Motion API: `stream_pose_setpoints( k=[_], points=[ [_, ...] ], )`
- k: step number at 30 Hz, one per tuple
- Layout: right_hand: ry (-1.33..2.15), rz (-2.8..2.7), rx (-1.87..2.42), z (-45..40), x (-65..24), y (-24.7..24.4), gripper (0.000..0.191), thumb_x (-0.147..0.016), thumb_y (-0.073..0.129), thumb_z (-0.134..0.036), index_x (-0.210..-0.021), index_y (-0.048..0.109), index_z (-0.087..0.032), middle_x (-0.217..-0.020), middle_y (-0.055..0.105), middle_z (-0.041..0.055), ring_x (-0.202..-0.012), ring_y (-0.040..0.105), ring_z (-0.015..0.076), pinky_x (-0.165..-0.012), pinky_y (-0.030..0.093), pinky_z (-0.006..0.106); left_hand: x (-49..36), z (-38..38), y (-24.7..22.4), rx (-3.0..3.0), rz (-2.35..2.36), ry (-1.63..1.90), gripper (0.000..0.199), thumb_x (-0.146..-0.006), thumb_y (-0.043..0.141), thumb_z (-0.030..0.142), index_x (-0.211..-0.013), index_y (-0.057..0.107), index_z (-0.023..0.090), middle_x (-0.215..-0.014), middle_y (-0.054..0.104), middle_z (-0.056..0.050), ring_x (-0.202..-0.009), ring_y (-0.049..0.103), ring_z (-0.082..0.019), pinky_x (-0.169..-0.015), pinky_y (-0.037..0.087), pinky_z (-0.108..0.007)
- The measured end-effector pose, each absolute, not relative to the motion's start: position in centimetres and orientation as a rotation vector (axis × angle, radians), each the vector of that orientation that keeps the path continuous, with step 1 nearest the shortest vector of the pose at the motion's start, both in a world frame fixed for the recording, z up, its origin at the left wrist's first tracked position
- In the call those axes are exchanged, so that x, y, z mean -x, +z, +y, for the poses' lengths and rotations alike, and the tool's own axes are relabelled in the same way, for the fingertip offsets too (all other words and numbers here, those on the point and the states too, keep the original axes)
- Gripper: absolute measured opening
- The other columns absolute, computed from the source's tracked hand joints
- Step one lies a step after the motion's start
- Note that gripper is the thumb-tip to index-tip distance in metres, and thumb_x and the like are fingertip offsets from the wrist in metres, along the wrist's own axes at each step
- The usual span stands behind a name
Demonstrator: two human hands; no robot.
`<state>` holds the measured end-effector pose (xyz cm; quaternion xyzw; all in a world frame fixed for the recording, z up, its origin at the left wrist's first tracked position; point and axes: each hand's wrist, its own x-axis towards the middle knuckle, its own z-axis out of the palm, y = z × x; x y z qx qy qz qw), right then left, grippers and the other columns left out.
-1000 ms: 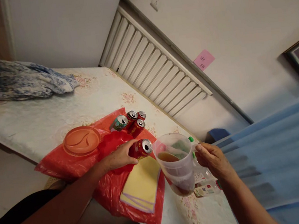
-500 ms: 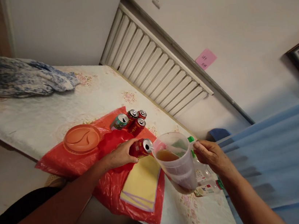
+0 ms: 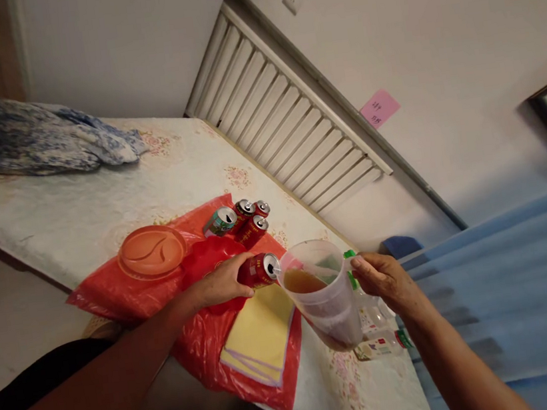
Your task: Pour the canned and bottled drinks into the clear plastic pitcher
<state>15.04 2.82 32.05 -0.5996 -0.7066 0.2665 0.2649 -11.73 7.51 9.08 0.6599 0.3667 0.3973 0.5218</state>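
My left hand (image 3: 224,281) is wrapped round a red can (image 3: 260,270) with an open top. Its rim is at the lip of a translucent plastic pitcher (image 3: 324,306), which is tilted toward the can and contains brown liquid. The pitcher's handle is in my right hand (image 3: 381,278). Below the left hand, a folded yellow cloth (image 3: 261,334) lies on a red plastic bag (image 3: 202,352). Behind the held can stand a green can (image 3: 221,220) and several red or dark cans (image 3: 252,229). An orange lidded container (image 3: 152,250) is at their left.
The bag lies on a table with a floral cover (image 3: 188,169). Plastic bottles (image 3: 380,344) lie near my right wrist. A patterned cloth (image 3: 43,138) is at the far left. A radiator (image 3: 287,116) runs along the wall, and a blue curtain (image 3: 525,279) hangs at right.
The pitcher looks slightly more tilted toward the can. Both hands keep their holds, and the whole view has shifted slightly.
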Motion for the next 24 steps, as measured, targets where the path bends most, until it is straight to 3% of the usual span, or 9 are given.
stream_pose_setpoints(
  k=[24],
  points=[
    [0.663, -2.132, 1.727, 3.21, -14.78, 32.88, 0.058, -0.084, 0.057, -0.073, -0.060, 0.047, -0.021, -0.052, 0.033, -0.0056, -0.047, 0.026, 0.0082, -0.041, 0.019, 0.022, 11.84, 7.37, 9.11, -1.621, 0.899, 0.957, 0.072, -0.067, 0.074, 0.029, -0.135, 0.051, 0.025, -0.130, 0.066, -0.006, -0.115, 0.064, -0.026, -0.092, 0.053, -0.033]
  ],
)
